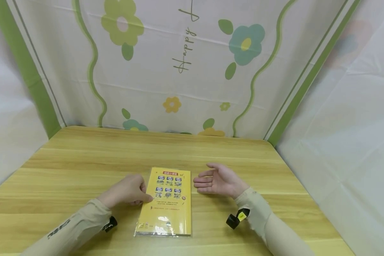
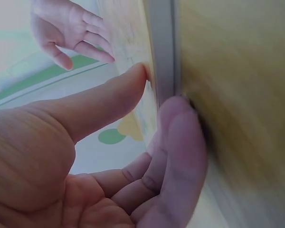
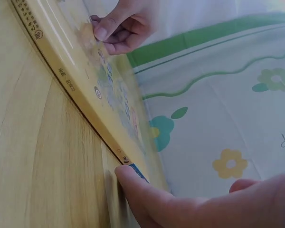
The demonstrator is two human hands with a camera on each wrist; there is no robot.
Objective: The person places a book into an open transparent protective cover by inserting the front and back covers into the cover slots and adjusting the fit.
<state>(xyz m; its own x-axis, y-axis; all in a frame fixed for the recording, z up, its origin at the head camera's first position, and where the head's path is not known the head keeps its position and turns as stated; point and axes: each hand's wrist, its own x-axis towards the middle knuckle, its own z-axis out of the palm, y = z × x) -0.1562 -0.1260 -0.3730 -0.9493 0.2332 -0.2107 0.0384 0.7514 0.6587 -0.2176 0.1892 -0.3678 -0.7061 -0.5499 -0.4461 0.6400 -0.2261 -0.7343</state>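
A yellow book (image 1: pixel 166 213) in a clear plastic wrapper lies on the wooden table, its cover printed with small pictures and text. My left hand (image 1: pixel 129 190) pinches its left edge, thumb on the cover and curled fingertips at the side of the pages, as the left wrist view shows close up. To the right of the book is my right hand (image 1: pixel 222 181), palm turned toward it and fingers extended. In the right wrist view, the book's spine (image 3: pixel 69 80) faces this hand, with a fingertip (image 3: pixel 126 173) close by its far end.
The wood-grain table (image 1: pixel 92 156) extends around the book on all sides. Behind it hangs a white cloth (image 1: pixel 153 71) with flowers and green borders, and more white cloth (image 1: pixel 348 142) closes in the sides. A black band (image 1: pixel 233 220) is on the right wrist.
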